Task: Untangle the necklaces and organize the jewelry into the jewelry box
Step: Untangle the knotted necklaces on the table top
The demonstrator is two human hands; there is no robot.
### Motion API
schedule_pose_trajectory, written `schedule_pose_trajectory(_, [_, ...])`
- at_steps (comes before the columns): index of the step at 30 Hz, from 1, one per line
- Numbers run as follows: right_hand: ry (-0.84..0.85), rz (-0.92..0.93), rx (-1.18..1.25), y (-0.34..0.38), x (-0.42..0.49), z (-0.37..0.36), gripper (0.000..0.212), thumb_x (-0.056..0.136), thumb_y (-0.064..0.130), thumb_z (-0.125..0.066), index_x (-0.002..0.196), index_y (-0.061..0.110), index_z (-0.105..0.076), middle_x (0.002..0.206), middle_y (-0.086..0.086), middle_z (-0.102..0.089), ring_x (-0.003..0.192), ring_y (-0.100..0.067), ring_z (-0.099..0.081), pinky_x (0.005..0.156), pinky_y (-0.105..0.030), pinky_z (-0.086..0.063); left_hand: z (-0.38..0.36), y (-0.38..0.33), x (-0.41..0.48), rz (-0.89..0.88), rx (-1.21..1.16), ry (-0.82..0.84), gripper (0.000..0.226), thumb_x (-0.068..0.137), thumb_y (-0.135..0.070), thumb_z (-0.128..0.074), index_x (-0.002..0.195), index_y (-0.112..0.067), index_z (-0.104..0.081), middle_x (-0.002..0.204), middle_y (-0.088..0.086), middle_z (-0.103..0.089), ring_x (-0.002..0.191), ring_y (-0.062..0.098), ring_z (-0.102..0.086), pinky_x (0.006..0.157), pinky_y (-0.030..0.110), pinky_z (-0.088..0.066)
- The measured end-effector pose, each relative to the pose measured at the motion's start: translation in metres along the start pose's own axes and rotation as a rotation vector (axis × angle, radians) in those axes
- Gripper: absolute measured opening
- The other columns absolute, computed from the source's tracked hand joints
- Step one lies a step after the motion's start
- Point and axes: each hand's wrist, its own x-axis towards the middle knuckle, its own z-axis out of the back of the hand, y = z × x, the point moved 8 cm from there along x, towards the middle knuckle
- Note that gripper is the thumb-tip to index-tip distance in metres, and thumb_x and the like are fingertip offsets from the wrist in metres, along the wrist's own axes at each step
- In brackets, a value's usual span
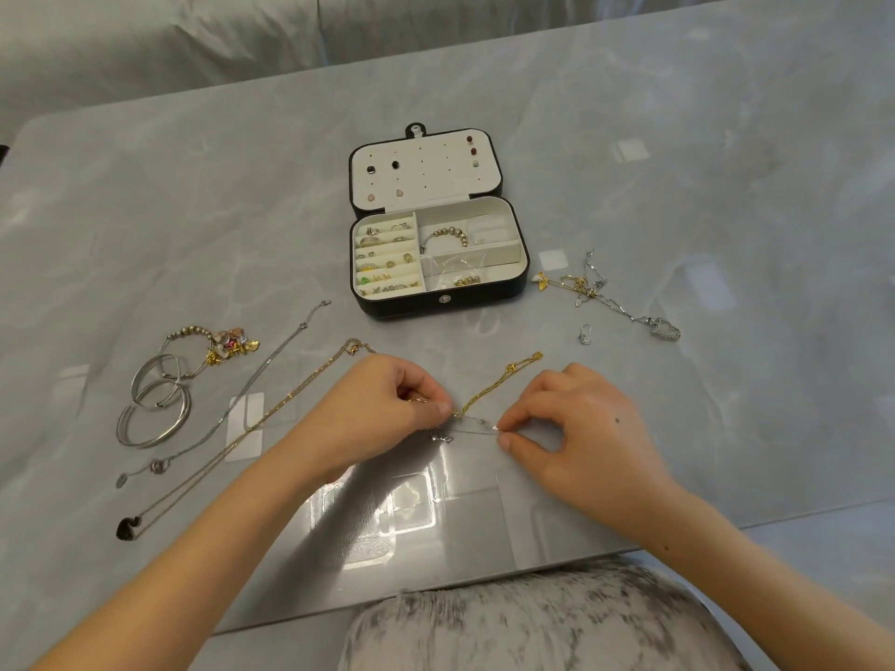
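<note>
My left hand [387,404] and my right hand [576,423] each pinch one end of a short stretch of thin silver chain [477,422] just above the table. A gold chain [503,380] is tangled with it and trails away to the upper right. A small silver pendant [443,437] hangs below my left fingertips. The black jewelry box [436,249] stands open beyond my hands, with rings, earrings and a beaded bracelet in its white compartments.
A tangled clump of gold and silver necklaces [595,288] lies right of the box, with a small silver charm [585,334] near it. At left lie silver bangles [155,404], a charm bracelet [218,346] and two long laid-out necklaces [252,394]. The table's front edge runs close to my body.
</note>
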Motion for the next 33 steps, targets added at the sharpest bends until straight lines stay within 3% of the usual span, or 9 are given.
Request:
schedule_pose_trajectory(4, [-0.086,0.019,-0.051,0.009,0.004,0.007,0.032,0.078,0.047,-0.047,0.077,0.027,-0.071,0.073,0.013,-0.062,0.069,-0.007,-0.046,0.061,-0.012,-0.030,-0.001,-0.001,-0.001,-0.005,-0.024,0.004,0.012,0.084,-0.014,-0.066,0.076,-0.020,-0.072,0.062,-0.010,-0.066,0.056,-0.004,-0.056,0.057,0.008,-0.045])
schedule_pose_trajectory(8, [-0.086,0.078,-0.063,0.022,0.013,0.000,0.029,0.080,0.039,-0.045,0.076,0.026,-0.070,0.070,0.011,-0.061,0.067,-0.012,-0.050,0.059,-0.021,-0.038,-0.003,-0.003,-0.002,-0.004,-0.051,0.021,0.011,0.085,-0.013,-0.065,0.077,-0.018,-0.071,0.066,-0.002,-0.063,0.058,0.000,-0.054,0.058,0.011,-0.043])
schedule_pose_trajectory(13, [-0.073,0.088,-0.055,0.027,0.018,-0.007,0.027,0.077,0.036,-0.044,0.072,0.026,-0.069,0.065,0.012,-0.059,0.063,-0.012,-0.049,0.054,-0.022,-0.039,-0.005,-0.003,-0.002,-0.019,-0.060,0.043,0.011,0.086,-0.012,-0.064,0.080,-0.016,-0.072,0.068,0.004,-0.060,0.064,0.009,-0.054,0.064,0.019,-0.045])
schedule_pose_trajectory(19, [-0.085,0.086,-0.036,0.027,0.022,-0.008,0.025,0.073,0.036,-0.044,0.065,0.024,-0.064,0.062,0.012,-0.059,0.062,-0.013,-0.050,0.053,-0.020,-0.037,-0.006,-0.002,-0.002,-0.034,-0.044,0.058,0.010,0.085,-0.010,-0.064,0.081,-0.014,-0.073,0.058,-0.008,-0.063,0.060,0.003,-0.056,0.062,0.016,-0.046])
schedule_pose_trajectory(23, [-0.094,0.086,-0.031,0.028,0.022,-0.006,0.023,0.073,0.036,-0.045,0.063,0.023,-0.062,0.061,0.011,-0.058,0.061,-0.012,-0.051,0.053,-0.020,-0.035,-0.005,-0.002,-0.002,-0.037,-0.032,0.057,0.006,0.083,-0.013,-0.067,0.083,-0.015,-0.073,0.071,0.001,-0.069,0.066,0.007,-0.060,0.069,0.023,-0.049])
schedule_pose_trajectory(25, [-0.100,0.078,-0.026,0.027,0.022,-0.005,0.020,0.074,0.033,-0.048,0.064,0.022,-0.062,0.062,0.010,-0.058,0.061,-0.013,-0.051,0.053,-0.022,-0.038,-0.004,-0.001,-0.002,-0.042,-0.010,0.053,0.006,0.083,-0.013,-0.068,0.082,-0.016,-0.073,0.069,0.001,-0.068,0.063,0.004,-0.058,0.066,0.019,-0.048])
schedule_pose_trajectory(29, [-0.085,0.042,-0.041,0.019,0.023,-0.002,0.011,0.075,0.025,-0.056,0.069,0.018,-0.062,0.067,0.007,-0.060,0.065,-0.016,-0.052,0.059,-0.021,-0.036,-0.005,-0.001,-0.001,-0.053,0.077,0.051,0.005,0.084,-0.016,-0.067,0.081,-0.016,-0.071,0.048,-0.016,-0.054,0.048,-0.003,-0.048,0.051,0.007,-0.038])
schedule_pose_trajectory(33, [0.001,-0.042,0.023,0.009,0.025,0.004,0.007,0.086,0.021,-0.058,0.079,0.021,-0.060,0.070,0.017,-0.050,0.072,-0.005,-0.043,0.068,-0.009,-0.032,-0.001,0.000,-0.002,-0.061,0.134,0.035,0.005,0.084,-0.014,-0.065,0.079,-0.016,-0.068,0.057,-0.009,-0.054,0.049,-0.001,-0.046,0.052,0.008,-0.038])
